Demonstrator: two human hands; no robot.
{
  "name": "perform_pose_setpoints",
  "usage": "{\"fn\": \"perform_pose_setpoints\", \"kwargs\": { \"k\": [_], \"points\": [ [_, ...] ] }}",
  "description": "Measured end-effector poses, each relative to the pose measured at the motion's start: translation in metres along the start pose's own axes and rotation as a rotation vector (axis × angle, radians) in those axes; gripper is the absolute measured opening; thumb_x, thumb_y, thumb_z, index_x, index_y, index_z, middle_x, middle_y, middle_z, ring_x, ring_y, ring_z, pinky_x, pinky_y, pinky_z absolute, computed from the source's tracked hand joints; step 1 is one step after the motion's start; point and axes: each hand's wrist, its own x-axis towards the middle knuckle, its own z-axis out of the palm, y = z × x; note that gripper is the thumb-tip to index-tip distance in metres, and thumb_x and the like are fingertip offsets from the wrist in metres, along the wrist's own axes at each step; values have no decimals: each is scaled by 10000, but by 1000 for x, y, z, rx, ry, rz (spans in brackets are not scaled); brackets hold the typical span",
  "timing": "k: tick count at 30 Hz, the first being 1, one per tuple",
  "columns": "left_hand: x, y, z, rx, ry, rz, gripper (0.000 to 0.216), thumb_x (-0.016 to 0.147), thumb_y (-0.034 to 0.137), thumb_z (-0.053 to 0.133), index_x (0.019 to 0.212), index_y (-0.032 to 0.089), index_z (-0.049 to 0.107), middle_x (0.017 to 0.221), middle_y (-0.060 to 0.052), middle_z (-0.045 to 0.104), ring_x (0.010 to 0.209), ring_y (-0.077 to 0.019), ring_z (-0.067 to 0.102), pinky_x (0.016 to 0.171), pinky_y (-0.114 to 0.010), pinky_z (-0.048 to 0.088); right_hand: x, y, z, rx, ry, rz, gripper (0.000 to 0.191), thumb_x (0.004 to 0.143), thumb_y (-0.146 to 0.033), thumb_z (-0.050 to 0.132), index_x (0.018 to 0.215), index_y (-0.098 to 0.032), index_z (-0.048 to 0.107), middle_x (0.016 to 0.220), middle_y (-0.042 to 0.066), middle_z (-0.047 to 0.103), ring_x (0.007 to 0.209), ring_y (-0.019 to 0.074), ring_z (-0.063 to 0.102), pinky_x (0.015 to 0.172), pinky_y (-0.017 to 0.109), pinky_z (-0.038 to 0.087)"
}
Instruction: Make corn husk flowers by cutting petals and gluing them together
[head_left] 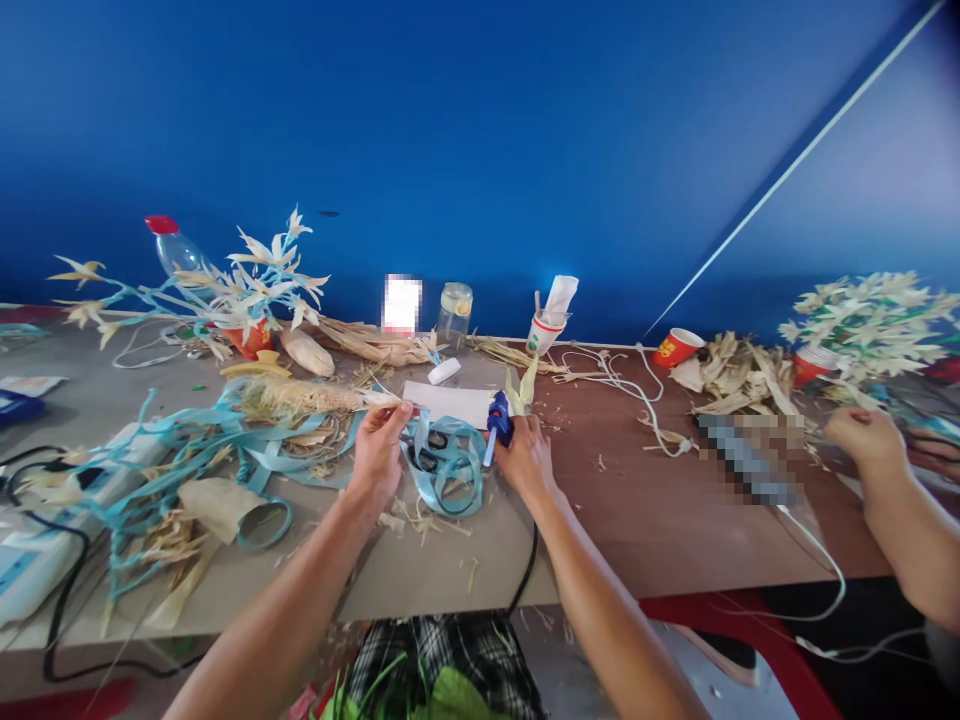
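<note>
My right hand [529,455] is closed round a blue glue gun [501,415], with a pale glue stick poking from its near end. Pale corn husk pieces [526,385] show just beyond those fingers. The fingertips of my left hand [381,445] are pinched together; a thin pale strand shows beside them, but what they hold is too small to make out. Between the hands lies a loose coil of light blue ribbon [469,490], with dark loops, perhaps scissor handles, partly under it. A pale flat sheet [450,403] sits behind the coil.
Blue ribbon strips [277,460], a cardboard tube [217,508] and a power strip [45,570] cover the left side. Behind stand husk flowers [262,260], a glass jar [454,315] and a paper cup [546,333]. At right are a phone [746,460] and another person's hand [866,438].
</note>
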Motion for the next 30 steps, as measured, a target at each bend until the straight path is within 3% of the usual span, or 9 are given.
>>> {"fn": "perform_pose_setpoints", "kwargs": {
  "k": [5, 8, 10, 11, 13, 15, 17, 23, 30],
  "points": [
    [-2, 1, 1, -39, -55, -20, 224, 544, 306, 802, 649, 172, 657, 617, 5, 643, 570, -87, 535, 587, -227, 395, -1, 5, -2, 12, -75, -6, 385, 756, -359, 590, 1080, -153, 566, 1082, 163, 523, 1049, 321, 506, 859, 484, 386],
    [-4, 2, 2, -62, -84, -15, 216, 545, 289, 806, 649, 169, 660, 631, 0, 656, 584, -91, 553, 602, -228, 416, -2, 3, -8, 197, 56, -74, 384, 741, -328, 593, 1089, -167, 584, 1152, 153, 494, 1115, 305, 470, 917, 483, 356],
    [-6, 1, 3, -58, -116, -21, 213, 550, 286, 805, 655, 167, 663, 649, -9, 665, 596, -102, 567, 607, -236, 435, -1, -2, -11, 455, 120, -91, 299, 791, -342, 539, 1023, -168, 610, 1117, 130, 528, 1046, 256, 514, 887, 415, 395],
    [-7, 0, 3, -47, -135, -27, 209, 556, 287, 802, 661, 166, 666, 659, -13, 669, 600, -107, 571, 608, -241, 443, 0, -6, -12, 614, 98, -79, 280, 823, -368, 503, 977, -166, 621, 1058, 115, 562, 960, 226, 549, 835, 370, 425],
    [-9, -2, 3, -2, -182, -34, 196, 576, 290, 791, 671, 162, 675, 680, -21, 674, 615, -115, 581, 621, -250, 457, 0, -16, -10, 904, -88, -34, 343, 852, -459, 460, 897, -167, 635, 860, 75, 615, 776, 184, 574, 712, 310, 447],
    [-11, -5, 3, 61, -227, -28, 182, 602, 294, 776, 689, 161, 687, 695, -24, 677, 637, -122, 591, 646, -259, 466, -1, -26, -8, 1071, -234, -9, 379, 827, -514, 493, 860, -168, 646, 769, 49, 623, 718, 166, 565, 666, 283, 433],
    [-13, -8, 4, 125, -264, -9, 167, 623, 296, 762, 698, 164, 693, 697, -22, 678, 650, -127, 595, 659, -260, 468, -3, -34, -8, 1186, -292, -1, 393, 804, -536, 522, 832, -165, 648, 749, 33, 623, 696, 144, 550, 654, 266, 421],
    [-14, -12, 6, 297, -333, 71, 150, 660, 306, 730, 670, 163, 688, 680, -16, 673, 644, -124, 585, 658, -244, 451, -6, -41, -11, 1340, -388, 67, 393, 767, -536, 561, 708, -151, 612, 641, -1, 563, 612, 101, 490, 610, 245, 391],
    [-16, -11, 6, 391, -386, 69, 167, 692, 315, 700, 704, 148, 692, 728, -37, 678, 690, -150, 606, 676, -264, 460, -4, -38, -9, 1390, -479, 107, 367, 743, -483, 605, 597, -150, 555, 580, -20, 523, 557, 83, 448, 569, 241, 364]
  ]
}}
